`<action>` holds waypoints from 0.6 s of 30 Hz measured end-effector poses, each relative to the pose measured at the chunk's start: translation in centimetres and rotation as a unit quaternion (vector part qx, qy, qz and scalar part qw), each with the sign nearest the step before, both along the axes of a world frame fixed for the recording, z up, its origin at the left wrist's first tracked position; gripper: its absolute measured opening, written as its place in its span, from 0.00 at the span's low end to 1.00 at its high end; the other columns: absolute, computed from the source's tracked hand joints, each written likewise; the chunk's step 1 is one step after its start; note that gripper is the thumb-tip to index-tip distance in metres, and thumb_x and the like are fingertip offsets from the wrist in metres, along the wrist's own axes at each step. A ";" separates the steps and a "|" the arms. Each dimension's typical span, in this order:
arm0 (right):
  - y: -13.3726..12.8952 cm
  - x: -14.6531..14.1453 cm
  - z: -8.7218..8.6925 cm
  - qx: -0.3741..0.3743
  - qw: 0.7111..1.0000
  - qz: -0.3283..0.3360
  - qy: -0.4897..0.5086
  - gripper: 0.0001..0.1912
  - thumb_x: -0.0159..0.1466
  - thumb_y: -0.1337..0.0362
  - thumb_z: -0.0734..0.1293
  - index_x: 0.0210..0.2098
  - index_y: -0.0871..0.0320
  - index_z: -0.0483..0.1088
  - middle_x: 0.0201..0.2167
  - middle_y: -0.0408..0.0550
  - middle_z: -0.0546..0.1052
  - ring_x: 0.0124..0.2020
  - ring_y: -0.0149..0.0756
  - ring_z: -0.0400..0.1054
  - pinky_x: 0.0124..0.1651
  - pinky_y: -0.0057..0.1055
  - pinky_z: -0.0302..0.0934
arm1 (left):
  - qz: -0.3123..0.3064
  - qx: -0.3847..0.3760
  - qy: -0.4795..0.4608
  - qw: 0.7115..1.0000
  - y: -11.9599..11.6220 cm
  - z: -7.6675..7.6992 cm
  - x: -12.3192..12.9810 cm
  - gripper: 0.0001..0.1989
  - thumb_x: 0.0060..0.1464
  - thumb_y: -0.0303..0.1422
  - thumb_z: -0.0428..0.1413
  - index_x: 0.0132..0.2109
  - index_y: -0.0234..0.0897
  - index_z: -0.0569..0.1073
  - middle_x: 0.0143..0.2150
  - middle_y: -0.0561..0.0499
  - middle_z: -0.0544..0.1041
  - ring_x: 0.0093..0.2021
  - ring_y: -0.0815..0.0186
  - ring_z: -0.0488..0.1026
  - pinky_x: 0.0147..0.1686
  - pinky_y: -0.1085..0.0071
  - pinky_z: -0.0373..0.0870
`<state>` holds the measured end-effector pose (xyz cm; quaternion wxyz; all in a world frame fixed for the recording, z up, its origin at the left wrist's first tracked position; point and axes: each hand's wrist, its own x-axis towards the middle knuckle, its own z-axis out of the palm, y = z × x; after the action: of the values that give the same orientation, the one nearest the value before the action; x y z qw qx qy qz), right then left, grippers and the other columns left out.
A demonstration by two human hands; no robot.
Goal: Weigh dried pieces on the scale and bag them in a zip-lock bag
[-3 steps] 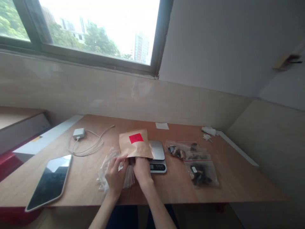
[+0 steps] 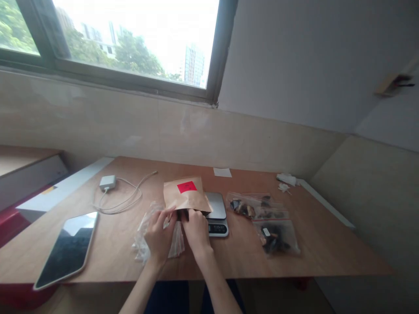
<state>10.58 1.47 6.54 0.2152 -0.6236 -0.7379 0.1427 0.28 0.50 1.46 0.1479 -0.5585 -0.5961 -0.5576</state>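
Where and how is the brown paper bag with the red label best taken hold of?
Probably pinch the brown paper bag at the left end of its near rim, coming from the person's side: the open mouth faces there, and the right hand occupies its middle.

Two hands show: one left hand, one right hand. I count one paper bag, one red label, one scale, one dark-screened device, one charger, one cable and one white slip. Filled clear bags number at least two, possibly three where they overlap; the heaped plastic sleeves are too tangled to count.
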 end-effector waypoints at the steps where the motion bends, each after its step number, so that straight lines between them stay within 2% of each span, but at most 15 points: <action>1: -0.1 0.1 0.3 0.018 1.000 -0.004 0.005 0.14 0.65 0.64 0.58 0.37 0.61 0.74 0.33 0.58 0.77 0.33 0.43 0.74 0.33 0.30 0.64 | 0.010 -0.006 -0.001 1.000 0.2 0.5 0.0 0.07 0.54 0.35 0.53 0.36 0.39 0.74 0.28 0.53 0.71 0.29 0.70 0.68 0.26 0.76 0.60; 4: -0.2 0.6 0.8 0.079 0.996 0.002 0.050 0.12 0.64 0.66 0.59 0.43 0.55 0.71 0.38 0.52 0.77 0.35 0.39 0.73 0.34 0.27 0.62 | 0.032 -0.025 -0.017 0.999 0.9 1.6 0.1 0.07 0.53 0.36 0.54 0.36 0.41 0.74 0.28 0.54 0.72 0.29 0.70 0.69 0.24 0.77 0.57; 6: 0.0 0.9 0.7 0.108 0.990 0.006 0.094 0.12 0.64 0.67 0.59 0.42 0.52 0.71 0.39 0.48 0.76 0.37 0.37 0.72 0.36 0.26 0.62 | 0.030 -0.032 -0.029 0.999 1.4 2.1 0.0 0.07 0.52 0.36 0.54 0.37 0.41 0.74 0.29 0.54 0.72 0.30 0.70 0.69 0.25 0.76 0.58; 9: 0.4 1.5 0.5 0.137 0.974 0.017 0.179 0.12 0.63 0.68 0.58 0.39 0.53 0.72 0.38 0.45 0.76 0.39 0.35 0.71 0.42 0.27 0.62 | 0.016 -0.023 -0.040 0.999 2.2 2.4 0.1 0.07 0.52 0.37 0.54 0.36 0.41 0.74 0.29 0.53 0.71 0.31 0.68 0.69 0.28 0.75 0.60; 13: 1.0 2.4 0.5 0.159 0.938 0.009 0.307 0.12 0.61 0.66 0.59 0.37 0.56 0.73 0.37 0.47 0.77 0.40 0.36 0.70 0.45 0.29 0.62 | 0.029 0.002 -0.065 0.997 3.5 2.4 0.3 0.08 0.53 0.37 0.52 0.36 0.39 0.73 0.31 0.52 0.71 0.33 0.67 0.69 0.33 0.72 0.63; 16: 1.3 3.3 0.3 0.138 0.912 -0.009 0.387 0.12 0.60 0.62 0.61 0.37 0.57 0.74 0.37 0.49 0.77 0.38 0.36 0.71 0.39 0.29 0.65 | 0.017 0.014 -0.100 0.995 4.9 1.8 0.5 0.10 0.55 0.36 0.50 0.39 0.38 0.72 0.36 0.50 0.74 0.37 0.65 0.70 0.37 0.70 0.65; 18: 1.5 4.1 -0.1 0.103 0.894 -0.032 0.436 0.14 0.58 0.58 0.63 0.37 0.58 0.74 0.35 0.49 0.78 0.29 0.33 0.71 0.28 0.25 0.64 | 0.006 0.015 -0.128 0.992 5.8 1.0 0.5 0.11 0.56 0.37 0.49 0.41 0.38 0.72 0.39 0.49 0.76 0.39 0.64 0.72 0.39 0.69 0.65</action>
<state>14.68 2.94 6.39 0.5825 -0.4969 -0.5600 0.3167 0.75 6.30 2.41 0.0822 -0.4769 -0.6048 -0.6325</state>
